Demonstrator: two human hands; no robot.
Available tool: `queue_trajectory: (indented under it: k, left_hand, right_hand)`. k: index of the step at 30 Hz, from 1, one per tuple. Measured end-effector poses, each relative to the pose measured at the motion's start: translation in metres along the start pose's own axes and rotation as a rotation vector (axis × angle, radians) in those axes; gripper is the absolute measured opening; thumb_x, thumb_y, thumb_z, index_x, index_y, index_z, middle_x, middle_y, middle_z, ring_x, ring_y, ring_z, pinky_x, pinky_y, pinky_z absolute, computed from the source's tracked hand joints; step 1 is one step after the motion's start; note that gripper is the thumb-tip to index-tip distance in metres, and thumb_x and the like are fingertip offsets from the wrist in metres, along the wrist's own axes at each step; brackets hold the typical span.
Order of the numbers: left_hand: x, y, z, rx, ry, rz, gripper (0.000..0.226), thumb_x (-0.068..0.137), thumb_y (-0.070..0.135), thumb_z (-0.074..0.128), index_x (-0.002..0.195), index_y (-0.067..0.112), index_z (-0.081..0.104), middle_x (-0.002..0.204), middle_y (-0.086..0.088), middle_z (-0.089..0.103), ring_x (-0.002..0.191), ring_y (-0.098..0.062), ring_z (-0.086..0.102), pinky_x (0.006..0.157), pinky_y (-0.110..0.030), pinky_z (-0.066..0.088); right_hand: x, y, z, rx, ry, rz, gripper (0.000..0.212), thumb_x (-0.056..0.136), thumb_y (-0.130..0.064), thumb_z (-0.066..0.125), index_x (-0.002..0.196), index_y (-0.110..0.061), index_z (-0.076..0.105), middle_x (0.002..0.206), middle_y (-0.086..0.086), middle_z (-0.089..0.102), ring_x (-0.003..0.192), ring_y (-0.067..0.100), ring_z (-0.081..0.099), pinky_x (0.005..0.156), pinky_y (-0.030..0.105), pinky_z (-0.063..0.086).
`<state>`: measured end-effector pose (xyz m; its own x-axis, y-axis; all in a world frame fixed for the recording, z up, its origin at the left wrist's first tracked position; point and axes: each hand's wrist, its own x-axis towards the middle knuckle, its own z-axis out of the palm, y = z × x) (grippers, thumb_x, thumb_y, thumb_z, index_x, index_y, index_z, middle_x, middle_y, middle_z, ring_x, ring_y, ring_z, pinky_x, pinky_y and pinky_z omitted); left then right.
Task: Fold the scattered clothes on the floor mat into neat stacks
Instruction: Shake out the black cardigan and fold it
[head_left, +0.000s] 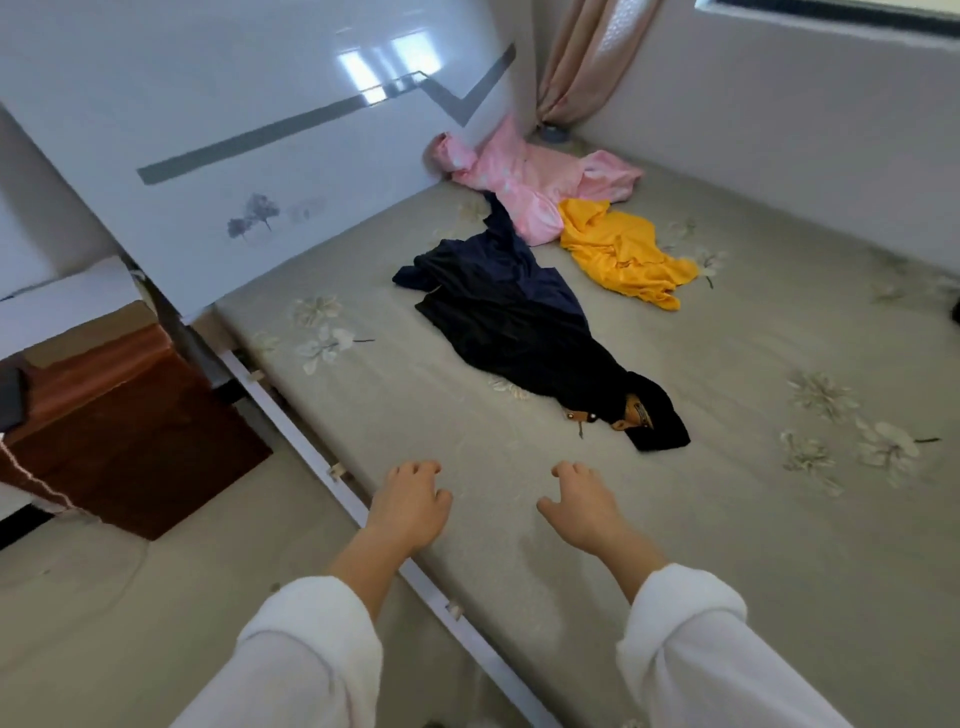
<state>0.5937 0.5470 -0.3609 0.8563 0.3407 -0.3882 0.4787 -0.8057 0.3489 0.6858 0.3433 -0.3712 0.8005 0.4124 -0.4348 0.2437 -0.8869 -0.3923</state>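
Three garments lie unfolded on the floral grey mat (753, 545), all beyond the fingertips, none touched. Both hands reach out palm-down over the mat's near edge, left hand (410, 506) and right hand (584, 512) side by side with a gap between them. On the left hand the fingers (415, 470) are loosely curled, slightly apart, holding nothing. The right hand is the same: loose curl, thumb out toward the left hand, nothing gripped. Cannot tell if the fingertips touch the mat or hover just above it. White sleeves (311, 649) on both forearms, pushed back off the wrists.

Nearest is the dark navy garment (519, 322), crumpled and stretched out long, running away from the hands. Its near end lies ahead of the right fingertips and a bit to their right, and a tan label (636, 413) shows at that end. Further out beyond the right fingers is the yellow garment (623, 254), bunched, just right of the navy one. Furthest from the fingers is the pink garment (524, 182), in the far corner, touching both the yellow and navy pieces, with one end up against the glossy white panel (234, 130).

That panel stands along the mat's edge, ahead and left of the left fingers. A beige curtain (587, 57) hangs in the corner past the pink garment. A brown rug (130, 441) lies on the floor, well left of the left hand.
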Motion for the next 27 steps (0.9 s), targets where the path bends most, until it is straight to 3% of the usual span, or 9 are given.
queue_trajectory:
  k: [14,19,21,24,26,27]
  left_hand:
    - [0.255,0.048,0.052,0.073,-0.265,0.268,0.046,0.099,0.032,0.039,0.143,0.017,0.036,0.145,0.000,0.038,0.130,-0.016,0.035,0.106,-0.031,0.032]
    - [0.324,0.088,0.090,0.089,-0.322,0.369,0.050,0.097,0.028,0.039,0.145,0.017,0.030,0.155,0.000,0.022,0.141,-0.016,0.020,0.112,-0.033,0.024]
    - [0.348,0.102,0.103,0.167,-0.336,0.427,0.058,0.097,0.028,0.038,0.150,0.020,0.018,0.160,0.001,0.005,0.146,-0.017,0.006,0.115,-0.037,0.018]
    - [0.380,0.116,0.123,0.357,-0.315,0.534,0.071,0.097,0.029,0.039,0.151,0.029,-0.006,0.159,0.003,-0.017,0.146,-0.020,-0.013,0.118,-0.042,0.008]
    - [0.397,0.119,0.134,0.413,-0.327,0.566,0.075,0.096,0.027,0.041,0.150,0.032,-0.011,0.160,0.004,-0.013,0.146,-0.021,-0.014,0.118,-0.044,0.004]
    - [0.404,0.120,0.138,0.427,-0.352,0.557,0.074,0.097,0.027,0.041,0.151,0.032,-0.009,0.161,0.004,-0.003,0.147,-0.022,-0.009,0.118,-0.044,0.006]
  right_hand:
    - [0.189,0.103,-0.011,0.133,0.043,0.444,0.053,0.094,-0.033,0.051,0.139,-0.010,0.036,0.139,0.009,0.040,0.127,0.026,0.036,0.101,0.038,0.038]
    - [0.251,0.144,-0.026,0.042,0.194,0.502,0.050,0.093,-0.031,0.053,0.136,-0.011,0.036,0.141,0.009,0.036,0.127,0.028,0.033,0.101,0.040,0.036]
    - [0.274,0.156,-0.031,-0.019,0.240,0.468,0.066,0.092,-0.029,0.055,0.147,-0.014,0.022,0.153,0.008,0.021,0.140,0.028,0.021,0.109,0.045,0.027]
    - [0.306,0.171,-0.032,-0.143,0.155,0.370,0.088,0.089,-0.031,0.060,0.152,-0.026,-0.001,0.160,0.003,-0.007,0.147,0.026,-0.009,0.116,0.049,0.009]
    - [0.323,0.180,-0.026,-0.277,0.086,0.318,0.084,0.088,-0.036,0.062,0.151,-0.030,0.006,0.159,0.003,-0.017,0.144,0.029,-0.021,0.116,0.052,-0.001]
    - [0.329,0.183,-0.021,-0.337,0.062,0.303,0.070,0.088,-0.037,0.060,0.147,-0.029,0.022,0.159,0.005,-0.017,0.144,0.030,-0.023,0.115,0.054,-0.003]
